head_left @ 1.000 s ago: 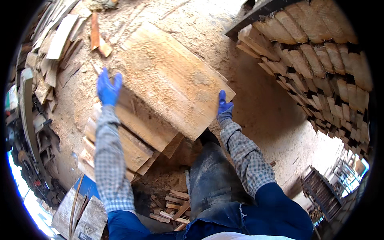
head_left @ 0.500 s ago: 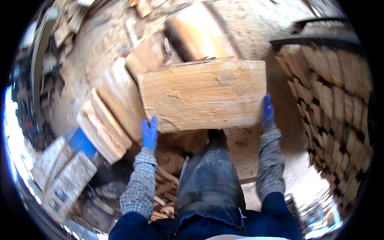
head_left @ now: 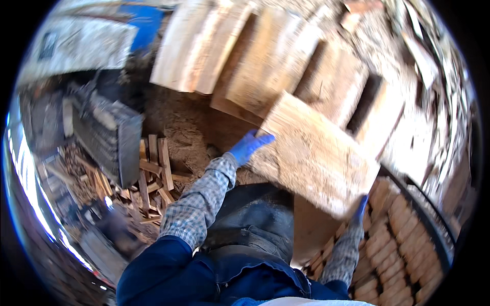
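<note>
A thick, rough-sawn wood slab (head_left: 316, 155) is held in front of my body, tilted down to the right. My left hand (head_left: 250, 146), in a blue glove, grips its left end with the thumb over the upper face. At the lower right corner my right hand (head_left: 363, 205), also gloved in blue, holds the opposite end; most of its fingers are hidden. Beyond the slab, several similar slabs lie in a row: a pale one (head_left: 178, 48) at the left, a wide one (head_left: 273, 61) in the middle and another (head_left: 380, 115) at the right.
Stacked split wood (head_left: 393, 245) fills a dark metal frame (head_left: 426, 219) at the lower right. At left are a dark machine-like block (head_left: 104, 130) and a heap of cut sticks (head_left: 153, 168). A blue sheet (head_left: 143, 25) lies far left. Sawdust covers the ground.
My view and body have turned left. The slab, level across before, now slants down to the right, still between both hands. The row of slabs now stretches across the top.
</note>
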Demonstrator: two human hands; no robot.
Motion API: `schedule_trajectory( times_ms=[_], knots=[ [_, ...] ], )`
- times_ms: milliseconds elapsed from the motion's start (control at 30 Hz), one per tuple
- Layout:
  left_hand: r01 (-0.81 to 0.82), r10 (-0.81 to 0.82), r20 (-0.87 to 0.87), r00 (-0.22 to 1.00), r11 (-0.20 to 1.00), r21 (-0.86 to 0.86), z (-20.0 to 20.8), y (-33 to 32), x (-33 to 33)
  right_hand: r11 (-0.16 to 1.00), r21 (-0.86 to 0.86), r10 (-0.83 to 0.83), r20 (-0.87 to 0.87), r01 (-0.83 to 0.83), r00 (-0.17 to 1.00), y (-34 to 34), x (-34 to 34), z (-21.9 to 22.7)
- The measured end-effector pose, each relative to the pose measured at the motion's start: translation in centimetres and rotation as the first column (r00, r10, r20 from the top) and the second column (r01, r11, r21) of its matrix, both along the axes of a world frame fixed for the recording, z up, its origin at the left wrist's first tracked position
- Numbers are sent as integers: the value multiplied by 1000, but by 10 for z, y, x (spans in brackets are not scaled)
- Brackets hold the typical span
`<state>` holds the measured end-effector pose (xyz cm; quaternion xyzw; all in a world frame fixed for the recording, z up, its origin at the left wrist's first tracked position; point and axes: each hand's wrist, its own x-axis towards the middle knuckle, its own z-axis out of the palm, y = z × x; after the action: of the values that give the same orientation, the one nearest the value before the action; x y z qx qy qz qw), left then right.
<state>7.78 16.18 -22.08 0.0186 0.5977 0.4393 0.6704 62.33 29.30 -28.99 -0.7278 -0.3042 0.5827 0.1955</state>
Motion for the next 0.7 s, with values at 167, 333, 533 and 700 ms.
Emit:
schedule_trajectory(
  times_ms=[167,333,533,700],
  knots=[
    [44,-47,-80,996,998,-40,60,-125,-29,955,-118,272,-29,-274,962,-63,-72,117],
    [-42,20,-193,981,993,-114,219,-250,-106,887,-246,151,-645,-391,749,-130,-177,135],
    [-222,264,-502,824,965,142,340,-397,-243,850,122,473,-606,-513,639,-195,-405,169],
    [-509,-49,-997,-52,861,-16,332,-535,-376,783,172,591,-506,-598,628,-347,-551,240]
  ],
)
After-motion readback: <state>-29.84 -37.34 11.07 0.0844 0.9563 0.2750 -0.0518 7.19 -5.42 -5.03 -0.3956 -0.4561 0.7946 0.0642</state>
